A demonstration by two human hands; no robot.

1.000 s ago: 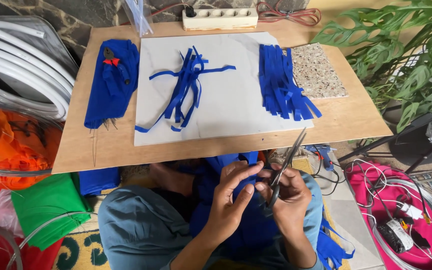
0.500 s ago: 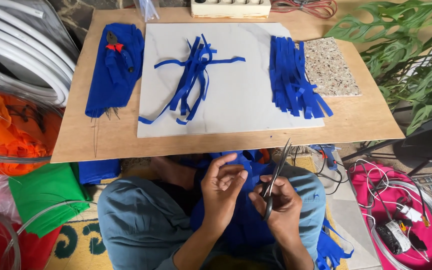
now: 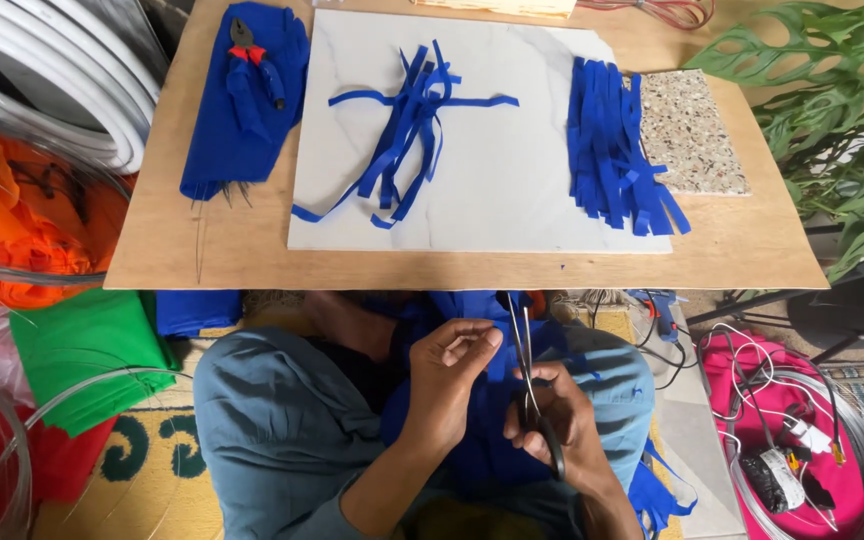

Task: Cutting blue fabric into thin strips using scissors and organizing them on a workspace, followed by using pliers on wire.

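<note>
Below the tabletop [image 3: 452, 265], at 6 o'clock in view, we're cutting blue fabric [image 3: 472, 400] on our lap. Left hand [image 3: 452, 375] pinches the cloth's upper edge, grip closed on it; right hand [image 3: 557, 420] is closed round the scissors [image 3: 527, 370], blades pointing to 12 and nearly together. On the white board [image 3: 512, 190]: loose cut strips [image 3: 402, 140] near centre, a tidier strip stack [image 3: 612, 150] at 3 o'clock. Folded blue cloth w/ pliers [image 3: 247, 45] sits at 10. We'd judge it's well underway: many strips done, a fair amt of fabric left uncut.
</note>
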